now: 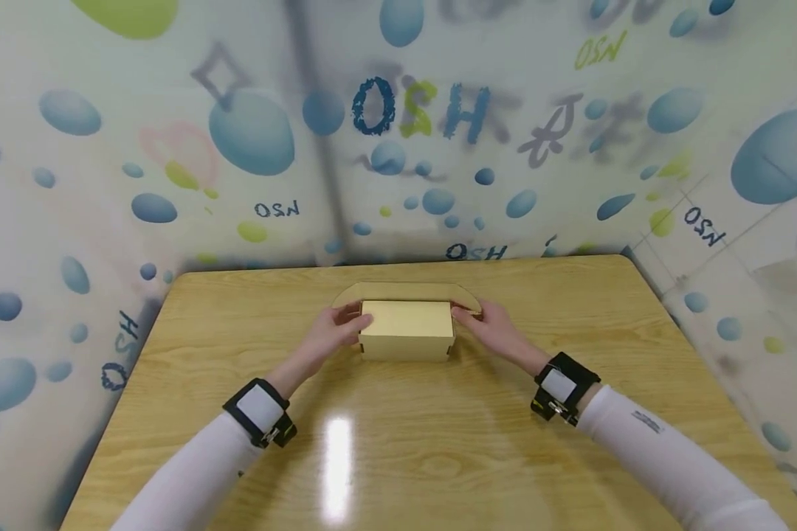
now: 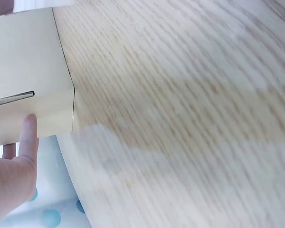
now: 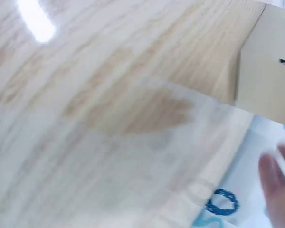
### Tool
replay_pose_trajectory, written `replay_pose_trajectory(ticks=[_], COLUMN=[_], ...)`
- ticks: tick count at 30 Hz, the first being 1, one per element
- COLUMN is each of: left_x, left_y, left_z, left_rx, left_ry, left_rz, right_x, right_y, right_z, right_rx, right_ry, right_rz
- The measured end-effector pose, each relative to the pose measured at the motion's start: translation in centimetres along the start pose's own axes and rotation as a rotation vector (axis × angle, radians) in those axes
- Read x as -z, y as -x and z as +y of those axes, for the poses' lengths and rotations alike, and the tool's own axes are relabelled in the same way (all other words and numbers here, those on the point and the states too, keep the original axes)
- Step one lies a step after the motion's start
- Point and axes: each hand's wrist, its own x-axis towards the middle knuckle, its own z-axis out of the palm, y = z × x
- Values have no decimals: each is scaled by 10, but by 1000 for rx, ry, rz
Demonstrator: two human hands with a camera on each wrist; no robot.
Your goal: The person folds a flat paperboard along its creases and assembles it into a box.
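Observation:
A small plain cardboard box [image 1: 406, 318] sits on the wooden table, with a wide lid flap [image 1: 408, 292] with slanted corners standing up along its far side. My left hand [image 1: 335, 330] grips the box's left end, thumb on the near top corner and the other fingers behind the flap. In the left wrist view, that thumb [image 2: 29, 135] presses the board below a narrow slot [image 2: 14, 98]. At the right end my right hand [image 1: 491, 324] is by the flap's tip, which overlaps its fingers. The right wrist view shows its blurred, fairly straight fingertips [image 3: 270, 171] apart from the board.
The wooden table [image 1: 398, 457] has a bright glare streak in front of the box. Close behind its far edge rises a pale wall covering [image 1: 272, 221] with blue and green spots and lettering. Similar walls stand at both sides.

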Motion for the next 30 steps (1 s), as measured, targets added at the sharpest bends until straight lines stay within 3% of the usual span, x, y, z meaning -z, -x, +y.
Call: replay_pose_trajectory(ticks=[4,10,19,24,30], left_x=[1,1,2,2,0], left_y=[0,-1,2,1,1], left_z=[1,1,-1,-1,-1], left_rx=[-9,-2,2,0,4], left_ry=[-9,-32,-13,-1,8], left_rz=[0,-1,11,4,9], right_x=[4,12,17,17,17], right_y=[5,12,20,23,22], right_z=[-8,-15,-26,-30,-32], right_rx=[53,99,125,143,273], right_ry=[203,358,433,410,355], right_rz=[126,180,177,202,303])
